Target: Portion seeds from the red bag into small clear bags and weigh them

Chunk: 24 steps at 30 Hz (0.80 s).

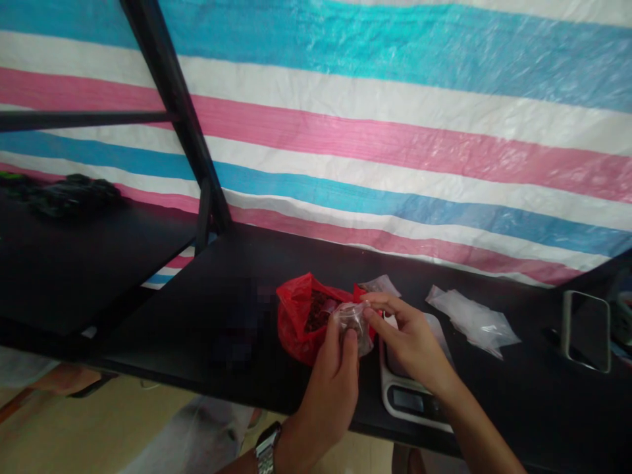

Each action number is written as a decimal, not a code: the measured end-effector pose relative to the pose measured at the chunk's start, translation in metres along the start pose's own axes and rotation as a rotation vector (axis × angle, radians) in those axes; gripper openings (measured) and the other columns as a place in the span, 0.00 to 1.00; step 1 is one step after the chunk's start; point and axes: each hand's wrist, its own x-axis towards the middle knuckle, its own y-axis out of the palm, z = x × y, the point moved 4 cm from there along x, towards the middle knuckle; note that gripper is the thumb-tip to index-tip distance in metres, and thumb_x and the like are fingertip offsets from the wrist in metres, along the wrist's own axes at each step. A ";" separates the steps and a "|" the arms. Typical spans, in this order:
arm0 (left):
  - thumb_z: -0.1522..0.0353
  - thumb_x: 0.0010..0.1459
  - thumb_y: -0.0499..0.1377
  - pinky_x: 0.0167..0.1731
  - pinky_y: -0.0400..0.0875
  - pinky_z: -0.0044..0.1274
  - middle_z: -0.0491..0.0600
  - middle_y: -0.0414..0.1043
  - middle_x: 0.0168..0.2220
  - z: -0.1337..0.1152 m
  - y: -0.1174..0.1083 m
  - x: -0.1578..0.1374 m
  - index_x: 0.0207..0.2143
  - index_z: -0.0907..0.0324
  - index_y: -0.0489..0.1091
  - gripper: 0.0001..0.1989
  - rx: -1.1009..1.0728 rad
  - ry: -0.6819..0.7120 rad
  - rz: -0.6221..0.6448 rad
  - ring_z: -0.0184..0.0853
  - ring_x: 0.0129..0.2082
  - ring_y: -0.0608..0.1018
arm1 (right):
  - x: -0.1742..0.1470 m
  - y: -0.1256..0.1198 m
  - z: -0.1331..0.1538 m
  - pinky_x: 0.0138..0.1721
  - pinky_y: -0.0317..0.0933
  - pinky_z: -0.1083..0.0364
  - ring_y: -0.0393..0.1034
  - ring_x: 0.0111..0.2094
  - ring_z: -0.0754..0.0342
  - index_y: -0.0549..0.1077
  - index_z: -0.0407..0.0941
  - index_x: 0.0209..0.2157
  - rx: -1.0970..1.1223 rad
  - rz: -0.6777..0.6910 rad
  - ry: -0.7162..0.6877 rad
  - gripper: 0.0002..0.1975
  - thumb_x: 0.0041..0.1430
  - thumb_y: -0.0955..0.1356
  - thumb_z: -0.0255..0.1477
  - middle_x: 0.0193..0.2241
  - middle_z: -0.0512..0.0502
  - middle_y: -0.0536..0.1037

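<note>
Between my two hands is a small clear zip bag [359, 336] with something brownish inside. My left hand [333, 382] grips its lower part between thumb and fingers. With thumb and forefinger, my right hand [402, 332] pinches the bag's top edge. Just behind and left of the bag stands an open red plastic bag [293, 316] holding dark brown bits [316, 313]. Under my right hand lies a white digital kitchen scale [390, 395], partly covered by the hand and forearm.
A small filled clear bag [382, 286] lies behind the scale. To the right are a stack of flat clear bags [474, 322] and a phone [586, 332] on the black table [237, 263]. A black metal frame [172, 99] rises at left before a striped tarp [370, 151].
</note>
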 end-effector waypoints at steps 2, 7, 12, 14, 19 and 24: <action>0.59 0.72 0.57 0.59 0.67 0.31 0.55 0.76 0.58 -0.008 -0.004 -0.001 0.60 0.54 0.68 0.18 0.204 0.079 -0.027 0.42 0.61 0.75 | -0.002 -0.004 0.000 0.49 0.71 0.51 0.79 0.42 0.48 0.83 0.48 0.40 0.029 0.003 -0.002 0.12 0.65 0.72 0.41 0.39 0.45 0.86; 0.63 0.76 0.47 0.62 0.68 0.33 0.56 0.74 0.61 -0.033 -0.005 0.001 0.63 0.55 0.65 0.19 0.593 0.389 0.037 0.40 0.62 0.76 | -0.003 -0.026 0.000 0.43 0.71 0.53 0.77 0.37 0.51 0.82 0.47 0.35 0.178 -0.108 -0.003 0.15 0.61 0.76 0.45 0.34 0.47 0.84; 0.69 0.70 0.51 0.31 0.75 0.27 0.52 0.82 0.42 -0.041 -0.009 -0.007 0.47 0.56 0.74 0.12 1.236 0.599 -0.073 0.39 0.34 0.84 | -0.005 -0.071 -0.012 0.32 0.67 0.56 0.71 0.29 0.54 0.80 0.47 0.35 0.176 -0.290 0.023 0.20 0.56 0.78 0.50 0.27 0.50 0.80; 0.70 0.68 0.54 0.24 0.71 0.27 0.51 0.83 0.39 -0.033 -0.012 -0.012 0.51 0.56 0.74 0.14 1.510 0.575 -0.132 0.39 0.26 0.83 | -0.010 -0.088 -0.020 0.31 0.66 0.56 0.69 0.28 0.55 0.81 0.47 0.35 0.157 -0.336 0.049 0.21 0.53 0.79 0.50 0.25 0.50 0.79; 0.76 0.67 0.53 0.31 0.76 0.28 0.50 0.83 0.40 -0.003 -0.016 -0.021 0.70 0.55 0.61 0.30 1.746 0.696 -0.124 0.40 0.32 0.85 | -0.024 -0.114 -0.034 0.31 0.67 0.56 0.70 0.28 0.55 0.81 0.46 0.33 0.136 -0.366 0.081 0.22 0.52 0.79 0.51 0.26 0.49 0.78; 0.77 0.69 0.53 0.39 0.77 0.30 0.51 0.82 0.42 0.004 -0.008 -0.009 0.64 0.58 0.67 0.23 1.679 0.795 -0.179 0.40 0.38 0.84 | -0.032 -0.126 -0.039 0.31 0.69 0.57 0.71 0.27 0.56 0.82 0.47 0.33 0.174 -0.404 0.064 0.23 0.49 0.80 0.52 0.24 0.51 0.77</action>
